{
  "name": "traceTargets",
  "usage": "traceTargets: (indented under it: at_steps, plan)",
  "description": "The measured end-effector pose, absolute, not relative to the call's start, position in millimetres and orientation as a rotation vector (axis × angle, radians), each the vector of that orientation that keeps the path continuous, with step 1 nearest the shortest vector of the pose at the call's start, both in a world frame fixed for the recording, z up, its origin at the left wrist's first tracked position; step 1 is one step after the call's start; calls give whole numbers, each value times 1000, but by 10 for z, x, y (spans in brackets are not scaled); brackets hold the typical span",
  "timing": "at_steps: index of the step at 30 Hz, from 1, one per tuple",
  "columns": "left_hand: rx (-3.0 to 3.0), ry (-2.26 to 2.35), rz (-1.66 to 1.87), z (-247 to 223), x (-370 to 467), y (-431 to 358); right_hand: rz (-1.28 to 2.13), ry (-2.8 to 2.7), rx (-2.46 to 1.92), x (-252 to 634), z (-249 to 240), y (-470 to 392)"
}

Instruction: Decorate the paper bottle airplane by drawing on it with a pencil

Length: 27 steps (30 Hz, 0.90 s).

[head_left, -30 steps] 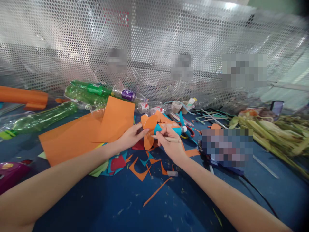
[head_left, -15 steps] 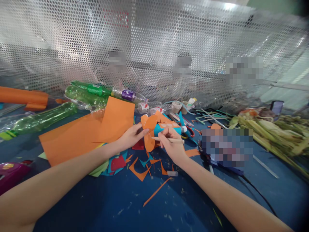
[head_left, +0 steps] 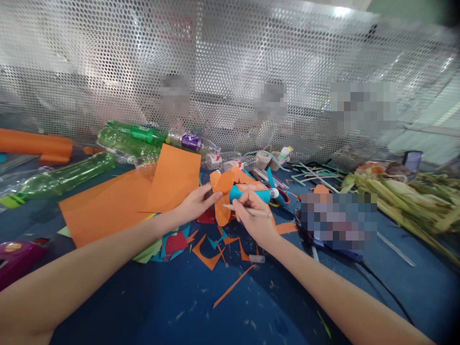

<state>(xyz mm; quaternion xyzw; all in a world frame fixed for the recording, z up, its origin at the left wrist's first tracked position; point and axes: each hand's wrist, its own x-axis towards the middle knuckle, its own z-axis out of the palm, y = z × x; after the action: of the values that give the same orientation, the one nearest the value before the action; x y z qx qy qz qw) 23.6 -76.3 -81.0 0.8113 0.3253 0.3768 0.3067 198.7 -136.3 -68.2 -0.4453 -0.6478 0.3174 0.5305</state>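
Note:
An orange paper cut-out (head_left: 224, 214) with rounded, petal-like lobes stands in the middle of the table. My left hand (head_left: 197, 201) pinches its left side, the thumb lying on the front and the fingers partly hidden behind. In my right hand (head_left: 256, 218) is a pale pencil (head_left: 260, 213), its tip pointing left at the lower lobe. Whether the tip touches the paper, I cannot tell. Just beyond my right hand lies a bottle wrapped in blue and orange paper (head_left: 264, 194), with a white cap.
Orange sheets (head_left: 108, 201) lie left, near green plastic bottles (head_left: 68, 172). Paper scraps (head_left: 208, 256) are scattered in front of my hands. A purple tool (head_left: 17, 258) sits at the left edge. Scissors (head_left: 283, 196), a black cable (head_left: 388, 292) and corn husks (head_left: 398, 196) are at right.
The pencil has tilted slightly, its tip shifting a little left over the orange lobe and its back end dropping. My left hand and the cut-out look unmoved.

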Motion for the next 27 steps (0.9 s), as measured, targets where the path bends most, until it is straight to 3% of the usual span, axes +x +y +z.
traceTargets:
  at_steps: [27]
  plan:
    - [1840,881,1129,-855,242,-742,769,-1528,-979,2047,-632,-1271]
